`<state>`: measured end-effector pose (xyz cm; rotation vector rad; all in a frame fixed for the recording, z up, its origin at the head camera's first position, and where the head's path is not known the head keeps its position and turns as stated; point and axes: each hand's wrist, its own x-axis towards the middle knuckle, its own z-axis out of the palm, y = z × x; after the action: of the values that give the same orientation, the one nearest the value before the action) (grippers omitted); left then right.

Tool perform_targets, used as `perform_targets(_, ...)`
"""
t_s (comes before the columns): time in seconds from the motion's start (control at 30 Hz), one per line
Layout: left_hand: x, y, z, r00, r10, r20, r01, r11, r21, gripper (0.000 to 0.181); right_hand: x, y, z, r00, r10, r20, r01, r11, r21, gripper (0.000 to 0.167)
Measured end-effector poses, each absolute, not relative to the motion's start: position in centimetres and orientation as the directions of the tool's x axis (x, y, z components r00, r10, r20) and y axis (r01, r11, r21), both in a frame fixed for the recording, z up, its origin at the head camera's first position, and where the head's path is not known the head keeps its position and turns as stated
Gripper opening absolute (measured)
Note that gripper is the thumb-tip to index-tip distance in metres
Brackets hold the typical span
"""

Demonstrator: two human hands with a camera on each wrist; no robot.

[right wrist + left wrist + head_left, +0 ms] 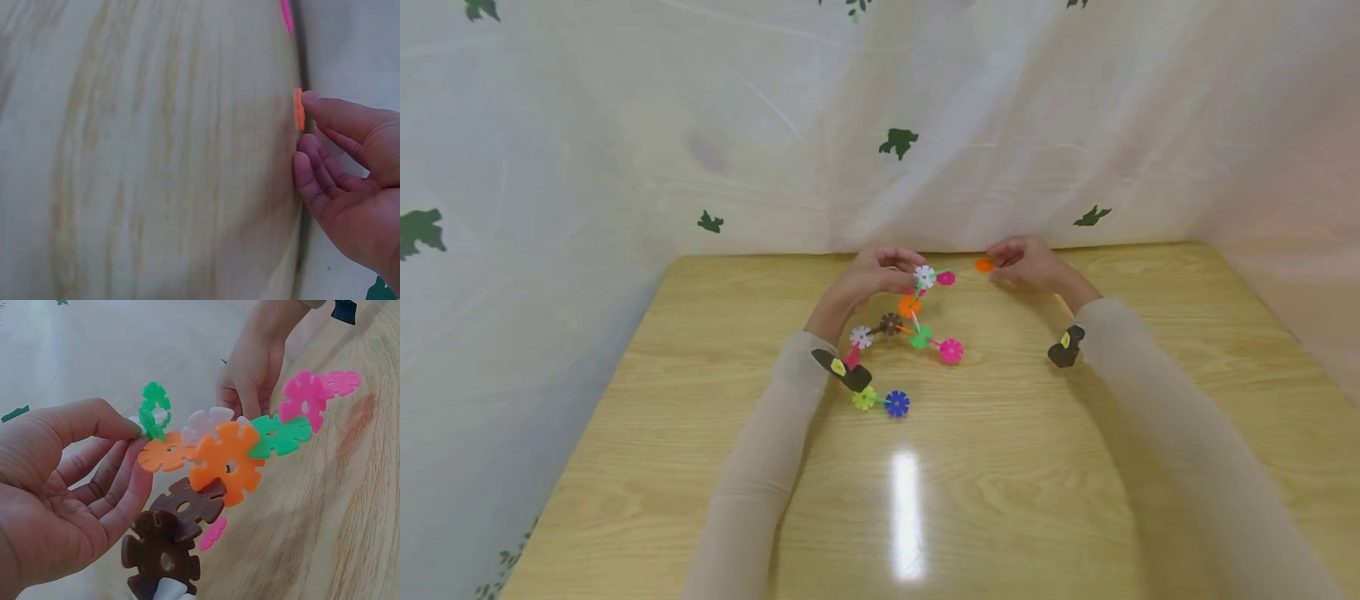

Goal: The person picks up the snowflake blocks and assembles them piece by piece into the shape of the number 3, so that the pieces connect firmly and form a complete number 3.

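Observation:
My left hand pinches the upper end of a chain of interlocking plastic flower discs, near its white and green pieces. The chain bends down across the table in orange, brown, white, green and pink, with a blue disc and a yellow disc at the near end. Part of it is hidden behind the left wrist. To the right, my right hand holds a single orange disc between thumb and fingers, apart from the chain. In the right wrist view this disc shows edge-on.
The wooden table ends at the back against a hanging white cloth with green leaf prints. Dark wrist cameras sit on both sleeves. Light glares off the table in front of the chain.

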<state>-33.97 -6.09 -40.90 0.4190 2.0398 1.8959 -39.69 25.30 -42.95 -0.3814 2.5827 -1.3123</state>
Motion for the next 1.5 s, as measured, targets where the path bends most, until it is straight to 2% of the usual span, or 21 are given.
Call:
perform_targets(0.33,-33.8,-6.1,-41.0,-0.902,0.431,-0.026,0.004,0.068,0.998,0.029,-40.2,25.2,-44.2,-0.94,-0.34,-0.002,-0.197,0.549,-0.812,0.042)
perform_targets(1.07,-33.8,-6.3,-41.2,-0.903,0.428,-0.019,0.01,0.065,0.998,0.029,-39.8,24.7,-44.2,-0.924,-0.383,-0.003,-0.239,0.584,-0.775,0.036)
perform_targets(1.5,-33.8,-6.7,-41.2,-0.91,0.414,-0.027,-0.001,0.062,0.998,0.03,-37.5,22.7,-43.1,-0.886,-0.464,-0.007,-0.281,0.549,-0.787,0.028)
